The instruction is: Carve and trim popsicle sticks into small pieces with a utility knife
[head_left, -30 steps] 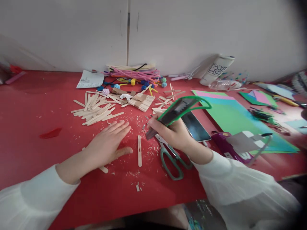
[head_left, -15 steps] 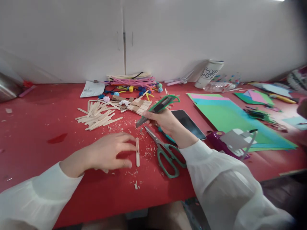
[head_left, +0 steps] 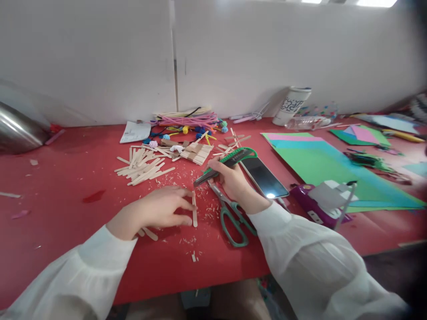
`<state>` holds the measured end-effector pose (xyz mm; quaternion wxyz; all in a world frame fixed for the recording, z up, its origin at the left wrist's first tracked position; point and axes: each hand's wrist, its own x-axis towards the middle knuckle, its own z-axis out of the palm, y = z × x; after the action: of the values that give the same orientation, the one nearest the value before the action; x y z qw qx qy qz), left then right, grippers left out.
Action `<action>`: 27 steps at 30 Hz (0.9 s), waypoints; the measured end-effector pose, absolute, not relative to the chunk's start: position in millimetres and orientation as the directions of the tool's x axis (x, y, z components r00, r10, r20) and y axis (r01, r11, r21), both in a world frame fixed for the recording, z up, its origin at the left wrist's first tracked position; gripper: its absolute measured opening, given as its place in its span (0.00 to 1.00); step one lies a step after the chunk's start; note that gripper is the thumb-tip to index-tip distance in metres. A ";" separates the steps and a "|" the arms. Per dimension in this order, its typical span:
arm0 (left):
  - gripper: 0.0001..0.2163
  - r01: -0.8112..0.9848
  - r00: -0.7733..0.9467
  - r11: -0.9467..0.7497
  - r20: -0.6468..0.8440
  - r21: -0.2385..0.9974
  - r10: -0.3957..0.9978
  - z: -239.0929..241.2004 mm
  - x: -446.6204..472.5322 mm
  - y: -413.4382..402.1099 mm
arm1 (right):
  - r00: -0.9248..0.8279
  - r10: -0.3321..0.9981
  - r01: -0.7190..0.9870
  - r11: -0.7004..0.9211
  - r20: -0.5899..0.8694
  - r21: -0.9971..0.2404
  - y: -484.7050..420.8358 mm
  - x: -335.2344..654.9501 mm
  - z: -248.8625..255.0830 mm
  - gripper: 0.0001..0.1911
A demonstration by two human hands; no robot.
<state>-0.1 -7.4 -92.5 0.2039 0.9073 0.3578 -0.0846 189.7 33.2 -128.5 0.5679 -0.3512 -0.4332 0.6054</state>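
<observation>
My left hand (head_left: 163, 206) lies low over the table with its fingers stretched out. Its fingertips touch or nearly touch a single wooden craft stick (head_left: 195, 218) lying flat on the red surface. My right hand (head_left: 228, 175) is wrapped round a green and black utility knife (head_left: 233, 158), whose tip points down and left just above the stick's far end. Wood shavings (head_left: 190, 240) are scattered about the stick. More sticks (head_left: 150, 233) lie partly under my left wrist. Green-handled scissors (head_left: 230, 218) rest below my right hand.
A pile of craft sticks (head_left: 143, 164) and a bundle of pipe cleaners (head_left: 187, 120) lie behind my hands. To the right are a phone (head_left: 263, 175), coloured paper sheets (head_left: 310, 164) and a purple power strip (head_left: 303, 200). A white tumbler (head_left: 292, 106) stands near the wall.
The knife has come down and slightly right, its tip closer to the stick's far end. My left hand has shifted right, its fingertips now at the stick. The whole view has tilted slightly.
</observation>
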 end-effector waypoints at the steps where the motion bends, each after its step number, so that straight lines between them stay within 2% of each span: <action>1: 0.12 0.666 0.746 -0.656 -0.302 0.354 0.594 -89.2 1.9 -1.9 | -0.074 0.995 -0.392 0.039 0.073 -0.919 35.1 190.2 -129.1 0.14; 4: 0.11 0.639 0.768 -0.595 -0.360 0.486 0.530 -81.3 4.1 15.6 | 0.022 0.997 -0.400 0.079 0.077 -0.913 40.8 192.7 -129.2 0.13; 11: 0.13 0.700 0.712 -0.507 -0.429 0.503 0.556 -78.5 -8.7 63.3 | 0.071 0.996 -0.388 0.073 0.049 -0.919 47.9 191.2 -131.7 0.13; 17: 0.18 0.644 0.697 -0.469 -0.212 0.604 0.685 -82.2 -8.0 59.3 | 0.054 0.997 -0.370 0.072 0.056 -0.926 46.8 189.5 -133.8 0.15; 24: 0.16 0.640 0.669 -0.561 -0.023 0.525 0.743 -102.9 -19.3 -15.6 | 0.003 0.991 -0.317 0.129 0.135 -0.940 40.5 192.6 -129.1 0.14; 25: 0.17 0.646 0.671 -0.578 -0.010 0.498 0.741 -106.4 -22.2 -22.7 | -0.023 0.989 -0.301 0.132 0.145 -0.945 38.0 192.4 -128.5 0.15; 27: 0.23 0.691 0.682 -0.629 -0.036 0.356 0.730 -112.0 -26.6 -31.8 | -0.096 0.983 -0.260 0.127 0.156 -0.957 31.4 191.8 -127.1 0.15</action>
<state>-26.6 -31.8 -112.0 0.1732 0.9007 0.3946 0.0560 191.8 31.4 -127.1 0.5645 -0.3653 -0.4948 0.5505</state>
